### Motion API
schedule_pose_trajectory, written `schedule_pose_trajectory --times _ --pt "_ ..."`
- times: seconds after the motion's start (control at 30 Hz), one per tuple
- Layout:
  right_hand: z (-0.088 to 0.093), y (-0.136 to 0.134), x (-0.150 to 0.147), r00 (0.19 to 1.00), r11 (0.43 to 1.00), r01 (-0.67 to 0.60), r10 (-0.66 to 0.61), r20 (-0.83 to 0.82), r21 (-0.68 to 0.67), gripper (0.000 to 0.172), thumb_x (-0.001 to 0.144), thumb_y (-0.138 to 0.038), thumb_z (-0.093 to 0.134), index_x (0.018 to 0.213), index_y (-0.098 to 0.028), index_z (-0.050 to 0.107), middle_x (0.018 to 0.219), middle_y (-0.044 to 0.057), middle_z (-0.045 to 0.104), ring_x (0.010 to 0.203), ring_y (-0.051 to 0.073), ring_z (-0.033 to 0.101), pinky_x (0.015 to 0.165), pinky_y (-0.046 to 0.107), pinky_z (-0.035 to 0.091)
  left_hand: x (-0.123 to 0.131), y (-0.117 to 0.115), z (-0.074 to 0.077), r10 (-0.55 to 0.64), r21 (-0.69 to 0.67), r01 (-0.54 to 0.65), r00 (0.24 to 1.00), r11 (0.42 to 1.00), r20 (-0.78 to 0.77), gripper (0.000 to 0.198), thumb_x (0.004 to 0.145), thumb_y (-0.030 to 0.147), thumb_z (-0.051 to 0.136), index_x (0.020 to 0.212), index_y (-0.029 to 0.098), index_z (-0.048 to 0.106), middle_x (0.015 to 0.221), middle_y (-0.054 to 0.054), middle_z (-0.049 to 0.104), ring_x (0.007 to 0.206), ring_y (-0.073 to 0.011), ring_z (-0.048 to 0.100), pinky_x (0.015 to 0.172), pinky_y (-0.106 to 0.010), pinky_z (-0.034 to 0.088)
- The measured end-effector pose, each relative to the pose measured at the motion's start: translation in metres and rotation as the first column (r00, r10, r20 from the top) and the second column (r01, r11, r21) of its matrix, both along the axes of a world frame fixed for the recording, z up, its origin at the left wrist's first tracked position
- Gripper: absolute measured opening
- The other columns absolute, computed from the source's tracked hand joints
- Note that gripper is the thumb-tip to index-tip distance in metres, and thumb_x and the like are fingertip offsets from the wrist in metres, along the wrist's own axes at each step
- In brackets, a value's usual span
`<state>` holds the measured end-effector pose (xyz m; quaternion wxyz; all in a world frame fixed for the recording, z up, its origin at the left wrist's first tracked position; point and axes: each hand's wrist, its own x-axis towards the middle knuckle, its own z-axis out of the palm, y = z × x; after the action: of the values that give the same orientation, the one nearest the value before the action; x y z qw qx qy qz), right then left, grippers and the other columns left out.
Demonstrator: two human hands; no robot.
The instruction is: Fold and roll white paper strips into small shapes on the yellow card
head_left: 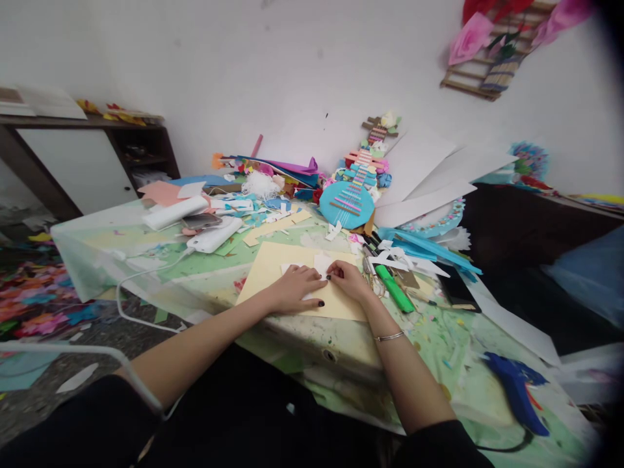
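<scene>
The left hand (295,288) lies flat, fingers spread, pressing down on a small white paper piece (318,265). The right hand (350,278) is curled, and its fingertips pinch the edge of the same piece. It is too small to tell how tight the pinch is. The white piece sits right under both hands, on top of a cream card sheet (273,270).

What could go wrong? The thin paper might tear or crease if the fingers pull hard. It might slide crooked, because the cream sheet hangs a bit over the table edge (312,338) near the wrists. The scissors (371,276) lie just beside the right hand, so a quick move could bump them.

Counting: two hands, one white piece, one cream sheet. One pair of scissors and one green marker (400,292) just past the right hand. One blue glue gun (517,390) well off to the right. One white power bank (214,235) beyond the left hand. One blue paper guitar (348,201) far ahead.
</scene>
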<state>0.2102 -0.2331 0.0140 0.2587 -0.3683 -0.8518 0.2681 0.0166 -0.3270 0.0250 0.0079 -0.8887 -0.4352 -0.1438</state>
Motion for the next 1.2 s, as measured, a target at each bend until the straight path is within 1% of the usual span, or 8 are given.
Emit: schedule_pose_trajectory --times 0.57,0.9,1.03,1.2 --pt "-0.005 0.005 0.0 1.0 1.0 -0.001 0.001 -0.021 -0.001 0.016 0.068 -0.011 0.049 0.077 -0.016 0.061 0.063 -0.003 0.052 0.06 0.011 0.046 0.057 0.021 0.033 0.001 0.0 -0.001 -0.001 0.029 0.002 0.999 1.0 -0.038 0.048 0.086 0.052 0.039 0.126 0.026 0.045 0.117 -0.01 0.052 0.105 -0.0268 0.045 0.086 -0.039 0.028" --pt "-0.004 0.004 0.0 0.996 0.998 0.005 -0.011 -0.089 -0.062 0.014 0.065 -0.013 0.051 0.074 -0.016 0.062 0.059 -0.004 0.05 0.057 0.01 0.044 0.054 0.021 0.032 0.001 -0.002 0.0 -0.014 0.03 0.015 0.999 0.999 -0.039 0.046 0.087 0.049 0.039 0.125 0.025 0.046 0.116 -0.009 0.055 0.105 -0.0256 0.048 0.087 -0.039 0.028" --pt "-0.002 0.008 0.002 0.984 0.992 0.051 -0.069 -0.165 -0.113 0.015 0.067 -0.02 0.051 0.077 -0.015 0.06 0.061 -0.003 0.05 0.057 0.01 0.044 0.054 0.021 0.034 0.0 -0.001 0.0 -0.015 0.038 0.017 0.999 0.999 -0.037 0.044 0.088 0.047 0.039 0.126 0.026 0.045 0.118 -0.009 0.054 0.106 -0.0247 0.048 0.088 -0.038 0.027" --pt "-0.002 0.022 0.001 0.952 0.969 0.19 -0.221 -0.211 -0.16 0.021 0.07 -0.028 0.049 0.083 -0.014 0.056 0.07 0.001 0.057 0.059 0.011 0.05 0.056 0.022 0.04 0.0 -0.001 -0.001 -0.023 0.043 0.024 0.999 0.999 -0.026 0.045 0.088 0.048 0.038 0.127 0.026 0.044 0.117 -0.008 0.054 0.106 -0.0246 0.048 0.088 -0.038 0.028"
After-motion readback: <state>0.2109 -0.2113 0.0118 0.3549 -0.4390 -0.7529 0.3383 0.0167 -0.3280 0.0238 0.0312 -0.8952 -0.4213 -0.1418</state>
